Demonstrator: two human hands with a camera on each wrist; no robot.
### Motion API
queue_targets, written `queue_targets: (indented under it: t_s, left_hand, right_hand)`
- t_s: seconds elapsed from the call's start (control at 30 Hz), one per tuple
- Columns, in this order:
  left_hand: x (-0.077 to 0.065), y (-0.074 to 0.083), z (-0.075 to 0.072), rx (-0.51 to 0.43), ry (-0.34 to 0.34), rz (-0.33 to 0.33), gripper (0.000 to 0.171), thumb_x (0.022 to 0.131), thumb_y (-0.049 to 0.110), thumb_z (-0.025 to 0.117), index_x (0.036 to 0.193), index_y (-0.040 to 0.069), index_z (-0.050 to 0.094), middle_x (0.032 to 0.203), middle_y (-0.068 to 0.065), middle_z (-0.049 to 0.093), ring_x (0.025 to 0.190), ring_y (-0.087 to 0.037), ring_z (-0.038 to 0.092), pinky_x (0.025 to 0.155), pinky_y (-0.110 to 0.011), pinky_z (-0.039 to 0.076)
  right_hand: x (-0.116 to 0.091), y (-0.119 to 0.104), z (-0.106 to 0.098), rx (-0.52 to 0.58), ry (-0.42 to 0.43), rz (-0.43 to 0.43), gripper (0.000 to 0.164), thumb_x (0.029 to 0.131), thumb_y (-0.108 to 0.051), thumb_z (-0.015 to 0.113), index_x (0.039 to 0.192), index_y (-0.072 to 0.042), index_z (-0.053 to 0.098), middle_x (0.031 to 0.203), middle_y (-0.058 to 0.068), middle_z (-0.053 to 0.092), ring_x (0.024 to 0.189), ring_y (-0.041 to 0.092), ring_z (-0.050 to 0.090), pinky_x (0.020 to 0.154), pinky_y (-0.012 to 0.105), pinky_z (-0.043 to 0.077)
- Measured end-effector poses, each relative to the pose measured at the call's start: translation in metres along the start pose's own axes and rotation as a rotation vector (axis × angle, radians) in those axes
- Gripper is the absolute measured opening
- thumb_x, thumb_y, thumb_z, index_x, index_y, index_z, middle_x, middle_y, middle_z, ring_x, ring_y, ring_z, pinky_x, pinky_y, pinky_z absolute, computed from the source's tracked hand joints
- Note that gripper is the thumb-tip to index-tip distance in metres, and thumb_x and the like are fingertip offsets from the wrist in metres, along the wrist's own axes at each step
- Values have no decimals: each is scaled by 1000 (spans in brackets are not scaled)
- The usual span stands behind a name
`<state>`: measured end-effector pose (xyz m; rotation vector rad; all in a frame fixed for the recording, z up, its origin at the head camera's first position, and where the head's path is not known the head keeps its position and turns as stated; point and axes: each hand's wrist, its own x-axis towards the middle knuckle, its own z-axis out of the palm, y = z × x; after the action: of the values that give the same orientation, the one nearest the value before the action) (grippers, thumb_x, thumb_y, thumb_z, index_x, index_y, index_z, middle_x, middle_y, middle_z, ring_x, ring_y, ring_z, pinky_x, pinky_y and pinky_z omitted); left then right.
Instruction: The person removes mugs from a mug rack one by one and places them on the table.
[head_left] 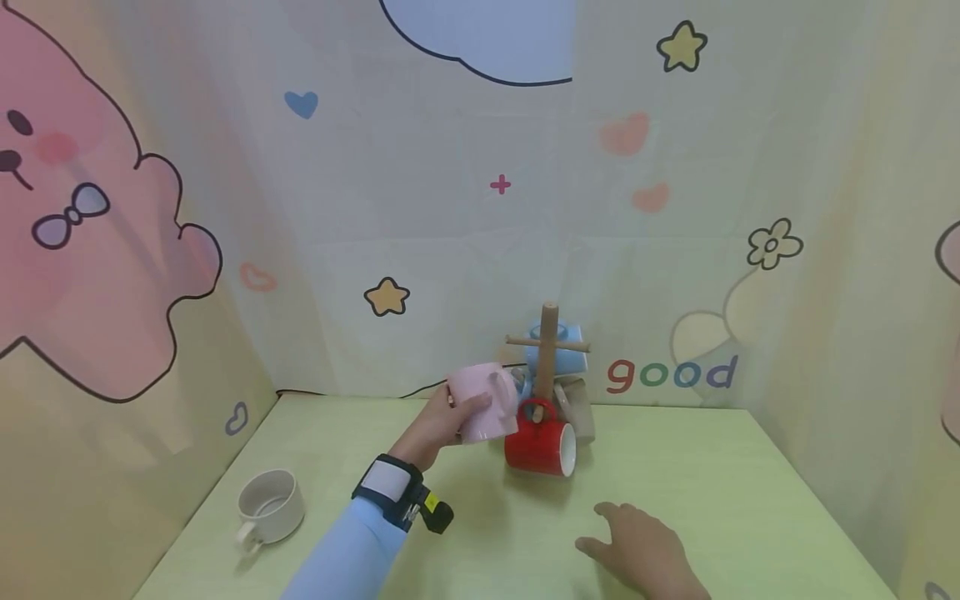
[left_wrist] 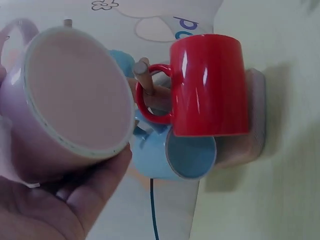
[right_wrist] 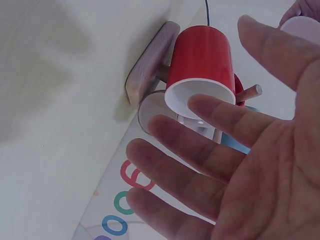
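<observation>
Pink mug (head_left: 474, 404) in left hand (head_left: 435, 425); upright cup (head_left: 279, 518), head view only

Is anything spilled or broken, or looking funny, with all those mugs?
Nothing spilled or broken that I see. The red mug hangs sideways, which looks funny, but its handle is hooked over a peg of the wooden mug tree. The pink mug is tilted in the left grip.
</observation>
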<state>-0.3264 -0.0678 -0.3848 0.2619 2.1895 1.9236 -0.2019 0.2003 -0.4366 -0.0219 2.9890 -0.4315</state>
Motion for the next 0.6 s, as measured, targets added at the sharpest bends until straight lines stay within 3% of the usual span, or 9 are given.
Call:
queue_targets:
  t_s: [0.27, 0.37, 0.6]
  left_hand:
    - [-9, -18, -1, 37, -141, 87, 70, 94, 35, 69, 147, 12, 30, 137, -14, 47, 117, -34, 52, 98, -52, 47]
    - [-14, -23, 1, 39, -192, 116, 68, 93, 31, 70, 146, 13, 32, 135, -12, 49, 117, -33, 52, 97, -53, 47]
    - [-22, -33, 6, 32, -285, 168, 68, 90, 22, 74, 146, 15, 37, 131, -10, 52, 114, -31, 53, 97, -51, 48]
  right_hand:
    - [0, -1, -5, 97, 80, -53, 59, 85, -47, 74, 125, -5, 65, 117, 15, 67, 110, 37, 62, 90, 59, 49]
    - [-1, 0, -6, 179, 118, -93, 56, 86, -48, 72, 125, -8, 65, 117, 13, 68, 105, 33, 64, 87, 56, 51]
    - [-2, -4, -8, 370, 89, -69, 60, 88, -51, 69, 129, -8, 63, 118, 12, 68, 102, 31, 66, 84, 51, 53]
